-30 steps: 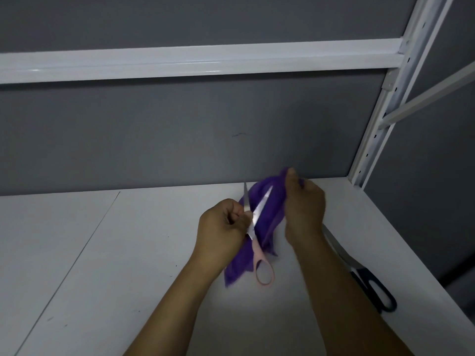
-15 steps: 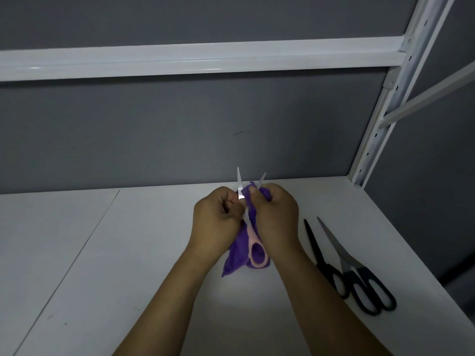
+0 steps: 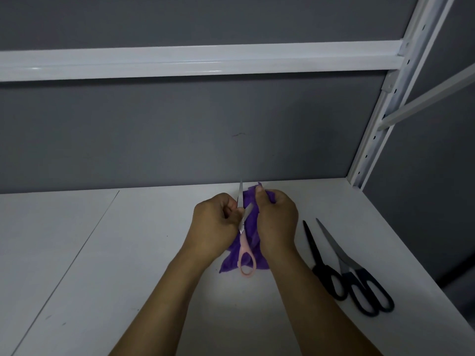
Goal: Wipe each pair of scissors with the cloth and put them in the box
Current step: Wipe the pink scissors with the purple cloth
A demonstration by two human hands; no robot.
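Both hands (image 3: 246, 222) grip pink-handled scissors (image 3: 244, 242), blades splayed, in soft purple cloth (image 3: 253, 237)

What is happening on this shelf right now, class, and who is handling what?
A person is wiping the pink-handled scissors with a purple cloth. The left hand grips the scissors near the pivot, blades open and pointing away, while the right hand presses the cloth around one blade. Two black-handled scissors lie on the white shelf to the right, not yet picked up. No box is visible.
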